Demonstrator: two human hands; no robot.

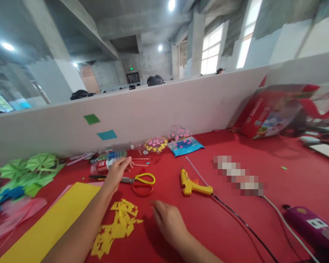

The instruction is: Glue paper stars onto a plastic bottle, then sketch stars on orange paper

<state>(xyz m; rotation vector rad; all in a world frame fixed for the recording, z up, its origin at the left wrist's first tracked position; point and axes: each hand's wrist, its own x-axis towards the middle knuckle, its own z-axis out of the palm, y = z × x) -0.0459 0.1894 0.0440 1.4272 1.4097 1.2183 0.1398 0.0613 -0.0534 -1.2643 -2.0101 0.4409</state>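
Observation:
My left hand (118, 172) reaches forward over the scissors (142, 179), thumb and fingertips pinched together; whether something small is between them I cannot make out. Just past the fingertips lie red-and-white striped sticks (142, 162), beside a bottle with a red label (101, 166). The scissors have one yellow and one red handle loop. My right hand (170, 221) hovers over the red table, its fingers bent and their tips blurred, so its grip is unclear. Between my forearms lie yellow scraps with star-shaped holes (120, 223). A yellow sheet (55, 223) lies under my left forearm.
A yellow glue gun (193, 184) with a cord lies right of centre. Behind it are a blue wipes packet (185, 146) and star-covered clear balls (157, 144). Green folded paper (30, 170) sits left. A purple tool (307, 223) and a red bag (271, 111) are right. A white partition (153, 106) stands behind.

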